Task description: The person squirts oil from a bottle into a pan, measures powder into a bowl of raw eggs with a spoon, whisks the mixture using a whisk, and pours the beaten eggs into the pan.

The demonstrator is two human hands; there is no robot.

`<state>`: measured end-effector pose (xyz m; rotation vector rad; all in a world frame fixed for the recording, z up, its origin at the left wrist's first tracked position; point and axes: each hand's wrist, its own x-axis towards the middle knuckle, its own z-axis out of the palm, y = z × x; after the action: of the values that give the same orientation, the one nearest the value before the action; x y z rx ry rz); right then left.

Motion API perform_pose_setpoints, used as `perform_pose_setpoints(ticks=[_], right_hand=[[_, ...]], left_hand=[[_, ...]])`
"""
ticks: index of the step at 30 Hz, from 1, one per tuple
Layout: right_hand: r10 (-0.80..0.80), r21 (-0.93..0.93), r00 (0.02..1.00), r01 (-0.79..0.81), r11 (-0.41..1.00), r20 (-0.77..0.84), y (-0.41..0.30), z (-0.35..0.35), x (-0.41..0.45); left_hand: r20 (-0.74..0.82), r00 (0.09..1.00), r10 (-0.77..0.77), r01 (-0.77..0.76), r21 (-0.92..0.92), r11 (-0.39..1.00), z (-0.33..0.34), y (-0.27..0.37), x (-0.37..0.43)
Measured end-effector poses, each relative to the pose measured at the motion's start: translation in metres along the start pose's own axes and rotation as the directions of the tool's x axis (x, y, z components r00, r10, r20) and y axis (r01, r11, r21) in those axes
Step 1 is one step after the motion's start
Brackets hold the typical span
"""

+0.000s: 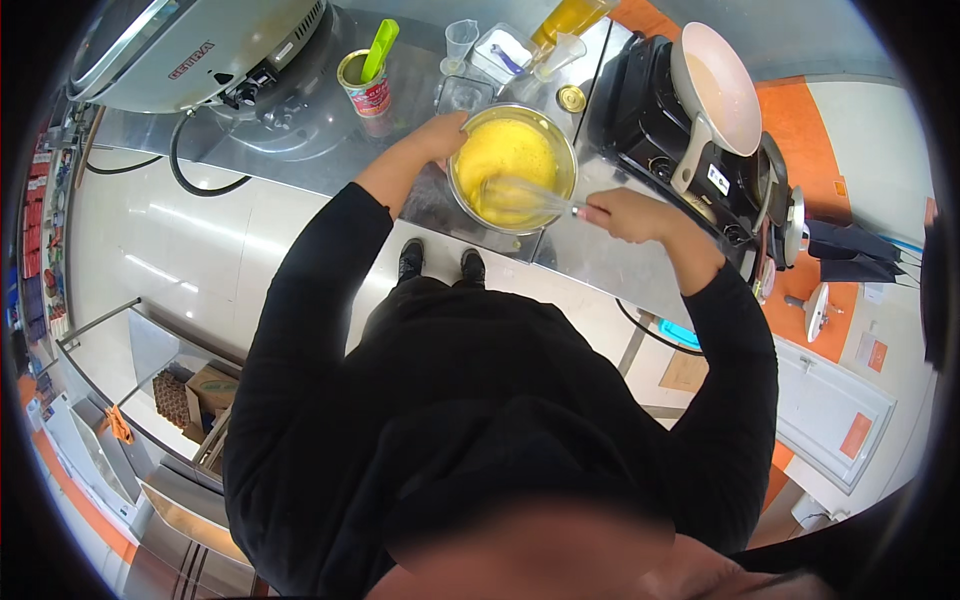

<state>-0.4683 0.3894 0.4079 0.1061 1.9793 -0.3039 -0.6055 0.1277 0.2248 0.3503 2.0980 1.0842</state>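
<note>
A stainless steel mixing bowl (570, 154) holds a frothy yellow liquid (514, 150) and stands near the front edge of the steel table. My left hand (444, 138) grips the bowl's left rim. In my right hand (628, 215) is the handle of a wire whisk (525, 196), whose blurred wires dip into the liquid at the bowl's lower part. Behind the bowl is a small clear square container (463, 95). An opened can (367, 94) with a green-handled tool (380, 49) in it stands to the left, and a round metal lid (571, 98) lies behind and to the right.
At the right, a pan (716, 90) rests on a black gas stove (637, 112). Along the back are clear measuring cups (459, 41), a tub of white powder (504, 52) and a bottle of yellow oil (570, 19). A large grey machine (187, 60) occupies the left.
</note>
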Motion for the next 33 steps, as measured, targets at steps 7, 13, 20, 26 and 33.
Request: perform_pose_setpoints(ticks=[7, 13, 20, 26, 33], right_hand=[[-0.338, -0.181, 0.919, 0.304, 0.935, -0.202, 0.058, 0.023, 0.034], [-0.062, -0.003, 0.997, 0.062, 0.998, -0.044, 0.005, 0.006, -0.004], [-0.172, -0.057, 0.979, 0.166, 0.984, -0.11, 0.01, 0.023, 0.008], [-0.32, -0.17, 0.901, 0.281, 0.945, -0.291, 0.039, 0.049, 0.022], [-0.171, 0.138, 0.875, 0.259, 0.956, -0.454, 0.037, 0.06, -0.019]], left_hand=[[0.0, 1.0, -0.028, 0.028, -0.034, 0.999, 0.004, -0.001, 0.006], [-0.011, 0.998, -0.057, 0.056, -0.05, 0.997, 0.003, -0.004, 0.005], [-0.022, 0.998, -0.055, 0.054, -0.04, 0.998, 0.002, -0.006, 0.005], [0.006, 0.999, -0.05, 0.05, -0.173, 0.984, 0.009, -0.013, 0.0], [-0.066, 0.991, -0.116, 0.082, -0.384, 0.92, 0.033, -0.013, -0.04]])
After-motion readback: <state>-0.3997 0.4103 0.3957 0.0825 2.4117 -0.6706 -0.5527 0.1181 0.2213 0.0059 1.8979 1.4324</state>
